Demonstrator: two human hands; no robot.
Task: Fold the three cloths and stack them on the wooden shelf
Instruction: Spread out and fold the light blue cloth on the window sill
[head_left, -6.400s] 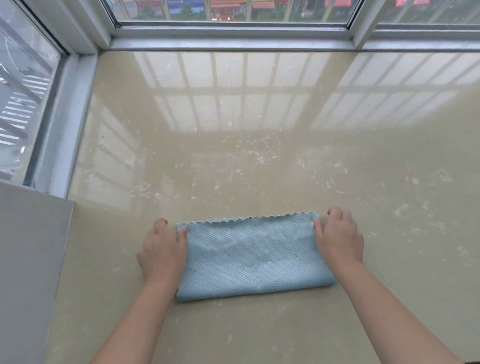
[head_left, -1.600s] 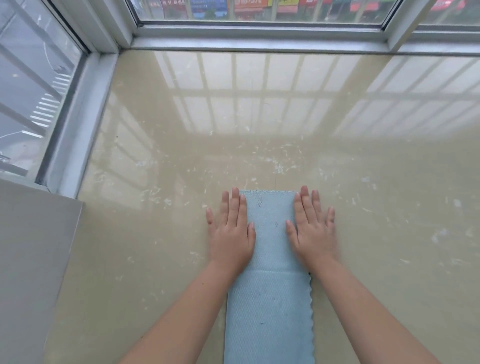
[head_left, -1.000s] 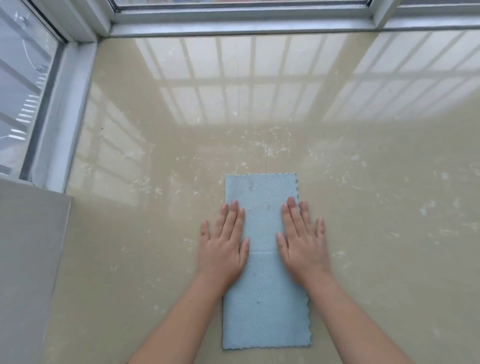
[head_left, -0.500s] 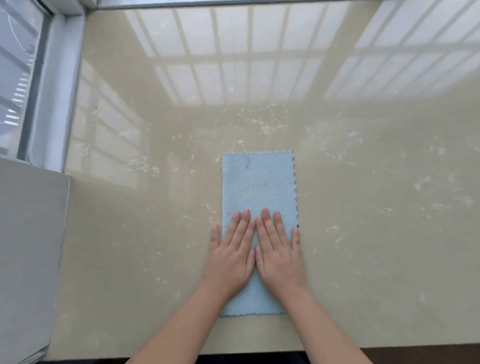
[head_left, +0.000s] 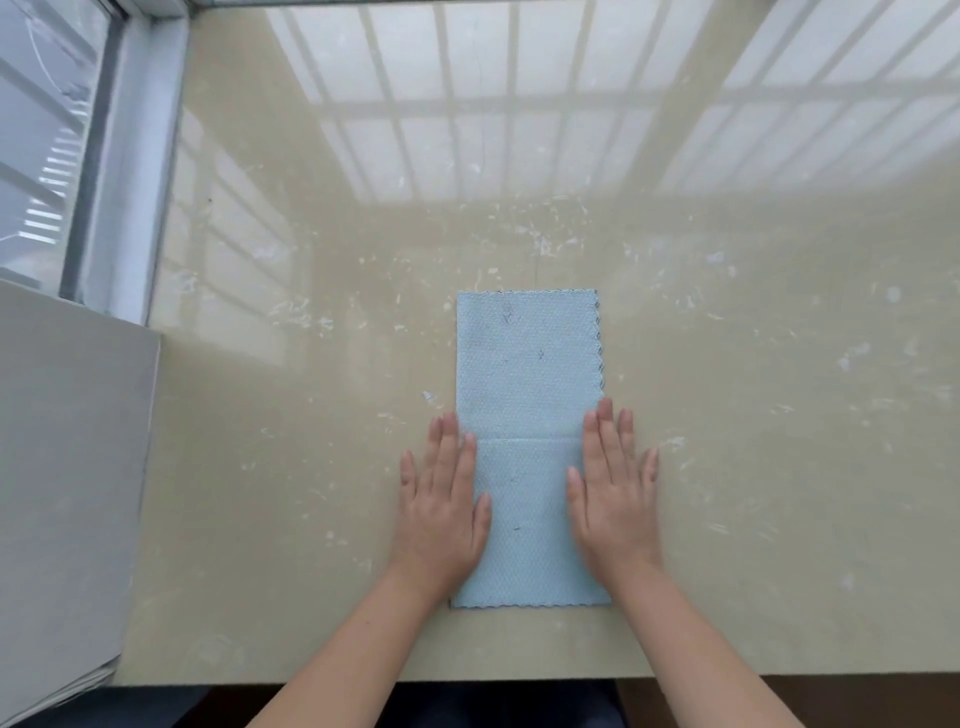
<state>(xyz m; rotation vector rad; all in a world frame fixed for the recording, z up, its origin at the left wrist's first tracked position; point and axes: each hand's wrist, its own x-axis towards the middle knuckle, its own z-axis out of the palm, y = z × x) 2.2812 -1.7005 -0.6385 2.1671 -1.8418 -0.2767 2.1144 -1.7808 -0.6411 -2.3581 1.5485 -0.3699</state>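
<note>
On the glossy beige worktop (head_left: 779, 467), near centre: one blue cloth (head_left: 527, 374), folded to a long strip. Left hand (head_left: 441, 514) and right hand (head_left: 613, 499) lie flat on its near edges, fingers straight. Further folding likely pending; other cloths and shelf unseen.

No lettering, label, brand or number can be read anywhere in this view. The blue cloth (head_left: 527, 364) carries a few tiny dark marks, probably specks rather than print, but they are too small to tell.
</note>
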